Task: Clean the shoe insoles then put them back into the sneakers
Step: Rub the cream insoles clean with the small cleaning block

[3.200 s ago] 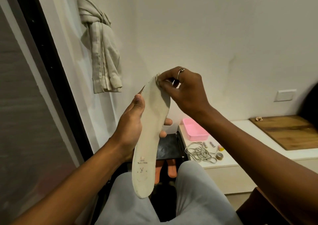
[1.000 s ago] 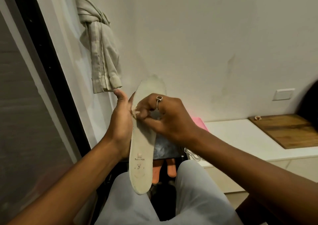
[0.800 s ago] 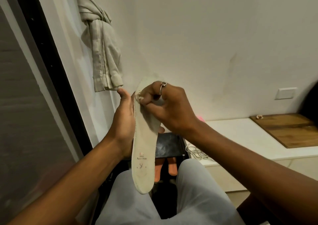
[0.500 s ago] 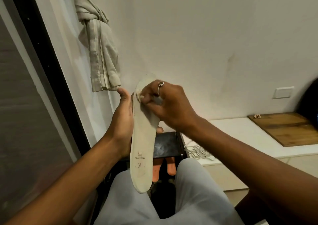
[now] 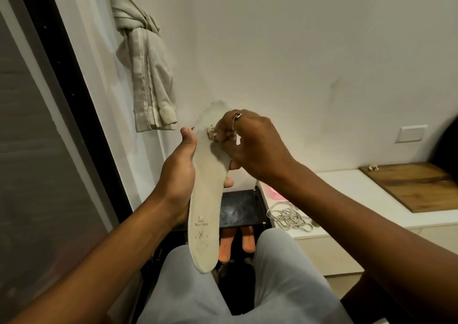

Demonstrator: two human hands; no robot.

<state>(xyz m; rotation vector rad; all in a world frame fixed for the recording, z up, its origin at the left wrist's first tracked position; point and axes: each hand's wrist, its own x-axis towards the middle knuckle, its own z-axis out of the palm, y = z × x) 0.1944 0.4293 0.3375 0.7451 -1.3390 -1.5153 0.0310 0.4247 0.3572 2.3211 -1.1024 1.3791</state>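
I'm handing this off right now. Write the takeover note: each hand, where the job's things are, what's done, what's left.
Left hand: grips the insole by its middle, held upright over the lap, toe end up.
Right hand: pinches a small crumpled wipe against the insole's upper part, near the toe.
Two orange insole-shaped pieces lie below by the black stand. No sneakers in view.
Done: wiping is under way; how much is clean cannot be told.
Left: finish this insole, clean any other, then refit them in the sneakers.

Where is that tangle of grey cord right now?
In the head view the grey cord lies lower right of centre on the white counter, just right of the insole and beneath the right forearm.
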